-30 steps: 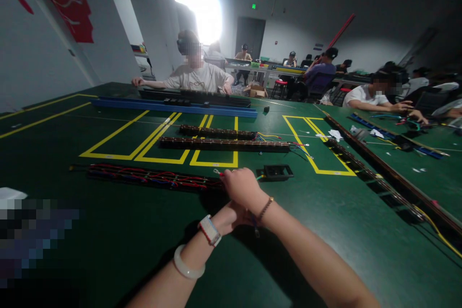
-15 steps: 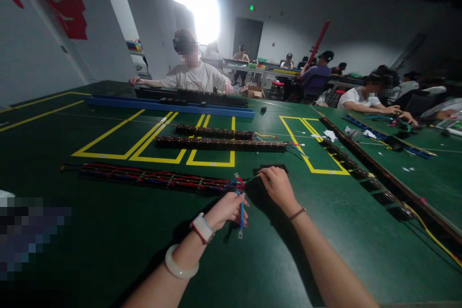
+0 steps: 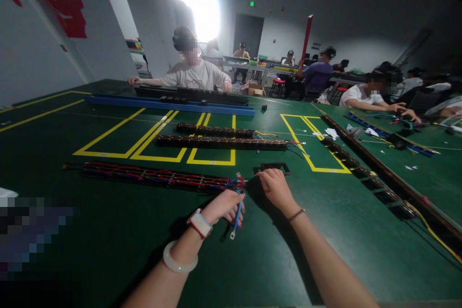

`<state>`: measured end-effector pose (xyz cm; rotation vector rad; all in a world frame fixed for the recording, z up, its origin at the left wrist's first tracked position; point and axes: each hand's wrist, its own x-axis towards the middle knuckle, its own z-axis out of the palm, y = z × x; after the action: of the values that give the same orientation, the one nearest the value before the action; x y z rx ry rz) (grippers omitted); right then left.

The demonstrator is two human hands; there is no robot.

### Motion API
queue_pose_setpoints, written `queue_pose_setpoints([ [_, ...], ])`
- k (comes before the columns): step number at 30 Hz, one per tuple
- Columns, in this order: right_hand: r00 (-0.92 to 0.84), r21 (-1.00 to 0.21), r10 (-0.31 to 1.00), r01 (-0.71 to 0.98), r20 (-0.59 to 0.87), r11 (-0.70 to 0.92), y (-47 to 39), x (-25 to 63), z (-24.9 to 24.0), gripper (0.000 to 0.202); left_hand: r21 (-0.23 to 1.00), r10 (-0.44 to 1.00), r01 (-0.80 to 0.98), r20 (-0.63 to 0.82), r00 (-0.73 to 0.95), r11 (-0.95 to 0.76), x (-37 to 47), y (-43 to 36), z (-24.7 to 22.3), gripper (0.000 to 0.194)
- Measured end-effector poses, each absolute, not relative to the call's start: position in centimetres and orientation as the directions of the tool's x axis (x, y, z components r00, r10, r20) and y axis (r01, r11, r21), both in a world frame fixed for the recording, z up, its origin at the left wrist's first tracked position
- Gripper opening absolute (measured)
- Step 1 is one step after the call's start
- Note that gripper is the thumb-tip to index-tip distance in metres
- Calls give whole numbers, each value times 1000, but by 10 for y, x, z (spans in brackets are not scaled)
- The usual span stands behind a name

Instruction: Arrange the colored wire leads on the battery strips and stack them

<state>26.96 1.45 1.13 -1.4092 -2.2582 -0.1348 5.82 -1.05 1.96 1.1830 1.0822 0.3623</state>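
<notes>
"Going left to right, what lies in front of you?"

"A long black bar (image 3: 144, 175), laced with red and blue wires, lies flat across the near side of the green table (image 3: 173, 288). At its right end, loose red wire ends (image 3: 241, 182) stick up in a cluster."

"And your left hand?"

"My left hand (image 3: 225, 206) comes in from the near left, just beside that end. Its fingers curl inward, and thumb and forefinger appear to grip the blue wires (image 3: 238, 214), which hang toward me and end in a metal lug (image 3: 233, 235)."

"Next, your right hand?"

"A thin green wire (image 3: 250, 179) runs from the cluster to my right hand (image 3: 277, 187). Thumb and forefinger pinch it, the other fingers tucked, the wrist bent slightly toward the left. Just beyond my knuckles lies a black rectangular frame (image 3: 285, 167)."

"What step does this look like?"

"Separating the loose wires, I judge: blue drawn near, green drawn right. Moving the green one calls for light, even tension and a steady left hand, so that the cluster does not tug."
</notes>
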Motion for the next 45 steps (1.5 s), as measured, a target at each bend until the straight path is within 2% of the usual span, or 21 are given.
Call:
queue_pose_setpoints([
  [5, -309, -291, 818, 825, 486, 485, 8, 257, 35, 32, 866, 762, 228, -501, 412, 446, 60, -9, 20, 54],
  [8, -359, -334, 789, 760, 498, 557, -4, 234, 59, 30, 857, 739, 204, -512, 439, 472, 60, -10, 20, 49],
  [11, -449, -289, 753, 730, 480, 619, -13, 207, 75, 40, 873, 735, 128, -469, 489, 471, 61, -13, 18, 40],
  [14, -493, -209, 738, 747, 461, 631, -10, 193, 83, 30, 881, 734, 84, -437, 520, 465, 63, -15, 15, 31],
  [18, -451, -139, 777, 820, 440, 555, 10, 215, 87, 25, 854, 691, 131, -490, 532, 504, 63, -13, 14, 28],
  [20, -426, -143, 816, 848, 390, 511, 23, 238, 85, 27, 849, 673, 129, -490, 555, 512, 62, -11, 13, 30],
  [24, -460, -154, 867, 858, 191, 489, 43, 279, 66, 36, 837, 661, 68, -476, 580, 543, 62, -10, 10, 33],
  [27, -546, -149, 835, 822, 65, 549, 51, 289, 51, 45, 811, 654, -8, -466, 597, 585, 64, -10, 6, 35],
  [31, -619, -108, 785, 782, -23, 614, 57, 283, 46, 56, 758, 634, -111, -445, 633, 643, 67, -8, 1, 32],
  [37, -668, -42, 736, 743, -114, 668, 62, 268, 60, 44, 667, 614, -223, -434, 659, 711, 70, -9, -2, 21],
  [41, -664, -138, 722, 747, -195, 650, 54, 265, 65, 29, 633, 651, -307, -426, 628, 711, 76, -14, -1, 23],
  [45, -585, -240, 768, 810, -260, 536, 45, 266, 65, 29, 585, 675, -389, -415, 610, 712, 83, -19, 5, 22],
])
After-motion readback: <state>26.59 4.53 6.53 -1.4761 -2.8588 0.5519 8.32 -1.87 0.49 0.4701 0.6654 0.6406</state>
